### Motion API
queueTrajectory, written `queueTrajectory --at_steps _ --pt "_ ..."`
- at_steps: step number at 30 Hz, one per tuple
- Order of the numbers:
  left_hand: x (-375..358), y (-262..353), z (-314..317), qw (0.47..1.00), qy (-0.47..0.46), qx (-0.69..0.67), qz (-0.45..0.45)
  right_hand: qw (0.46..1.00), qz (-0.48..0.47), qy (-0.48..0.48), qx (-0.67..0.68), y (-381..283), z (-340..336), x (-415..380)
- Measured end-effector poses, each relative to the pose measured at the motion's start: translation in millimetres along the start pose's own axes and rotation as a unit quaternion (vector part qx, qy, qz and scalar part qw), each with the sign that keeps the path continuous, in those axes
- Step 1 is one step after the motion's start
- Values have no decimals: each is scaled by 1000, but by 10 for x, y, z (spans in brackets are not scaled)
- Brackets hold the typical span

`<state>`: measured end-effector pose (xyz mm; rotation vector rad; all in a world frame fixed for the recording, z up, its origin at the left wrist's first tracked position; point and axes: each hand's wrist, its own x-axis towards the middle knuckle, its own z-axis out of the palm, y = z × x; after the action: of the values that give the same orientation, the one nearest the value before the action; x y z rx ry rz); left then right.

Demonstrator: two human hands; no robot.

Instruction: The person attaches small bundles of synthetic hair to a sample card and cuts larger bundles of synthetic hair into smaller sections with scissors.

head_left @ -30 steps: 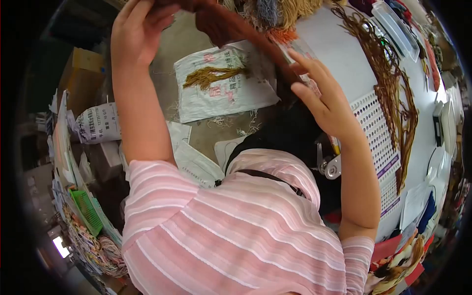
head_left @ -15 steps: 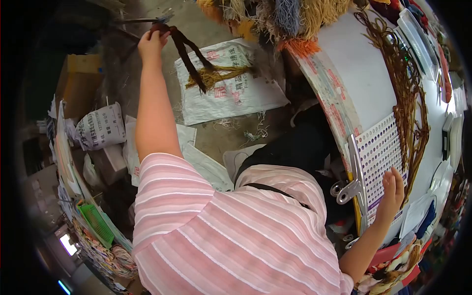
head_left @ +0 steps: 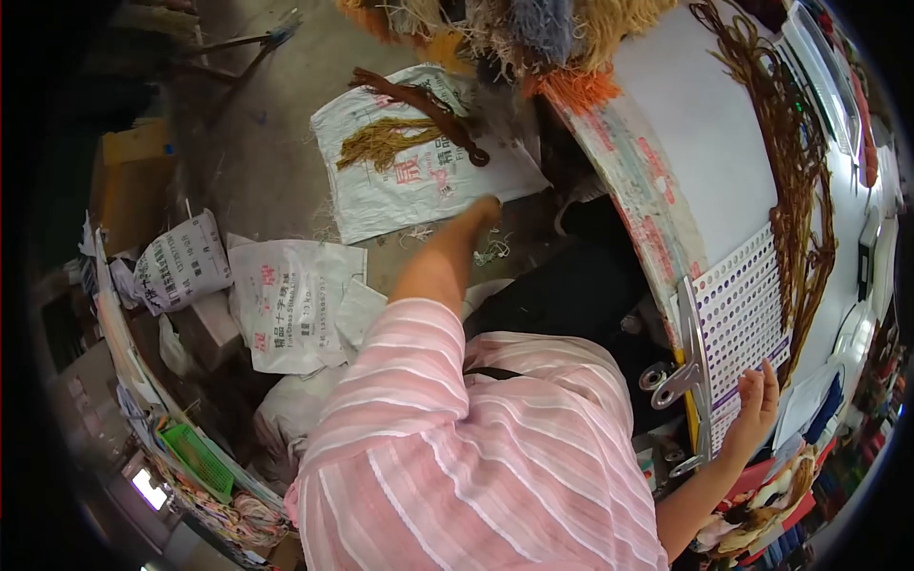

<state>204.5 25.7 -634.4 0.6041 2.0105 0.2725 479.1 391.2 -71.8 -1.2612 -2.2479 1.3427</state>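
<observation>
My left hand (head_left: 487,211) hangs low beside my leg, just below the white woven sack (head_left: 519,171) on the floor. Its fingers are hidden and smeared, so I cannot make out their shape. On the sack lies a dark brown hank of yarn (head_left: 419,97), apart from my hand, crossing beside an olive-gold hank (head_left: 386,141). My right hand (head_left: 755,404) rests at the table edge by a white card with rows of holes (head_left: 738,309), fingers extended and nothing in them. Long brown yarn strands (head_left: 800,190) lie along the table just past the card.
A metal clip (head_left: 678,381) grips the card at the white table's (head_left: 681,105) edge. Coloured yarn bundles (head_left: 543,38) hang at the table's far end. More printed sacks (head_left: 295,305), a cardboard box (head_left: 138,186) and a green basket (head_left: 198,462) stand at left.
My left hand has let go of the dark brown hank, which now lies on the sack. That hand has drawn back toward my leg; my right hand has stayed by the card.
</observation>
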Motion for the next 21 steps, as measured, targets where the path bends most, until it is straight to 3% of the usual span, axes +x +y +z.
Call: queueTrajectory --at_steps 3,5,7,8,11,12,13,15,16,20,21 --pt "-1034 945 -124 981 -7 -195 -17 999 -18 24 27 90 -113 -5" --pt "-1104 1099 47 981 -52 -183 20 999 -12 39 29 140 -193 -43" --pt "-1274 1078 186 951 58 -301 42 997 -21 71 0 51 -168 -132" --pt "-1443 1142 112 941 64 -327 -64 997 -15 79 5 67 -229 -181" --pt "-1622 671 111 980 120 -128 89 993 -34 108 40 385 -588 -328" --pt "-1601 586 -54 993 43 58 88 990 -30 119 72 483 -711 -387" --pt "-1563 534 -141 991 -32 131 -2 987 -52 128 84 700 -880 -417" --pt "-1600 306 -277 943 -17 303 138 967 -44 179 174 981 -1194 -568" --pt "-1336 -99 -39 961 93 241 97 959 -36 231 160 1104 -1361 -655" --pt "-1731 866 -197 972 77 220 27 917 7 389 82 1832 -2308 -813" --pt "-1751 1194 -230 970 82 225 35 884 -49 461 58 2158 -2599 -779"
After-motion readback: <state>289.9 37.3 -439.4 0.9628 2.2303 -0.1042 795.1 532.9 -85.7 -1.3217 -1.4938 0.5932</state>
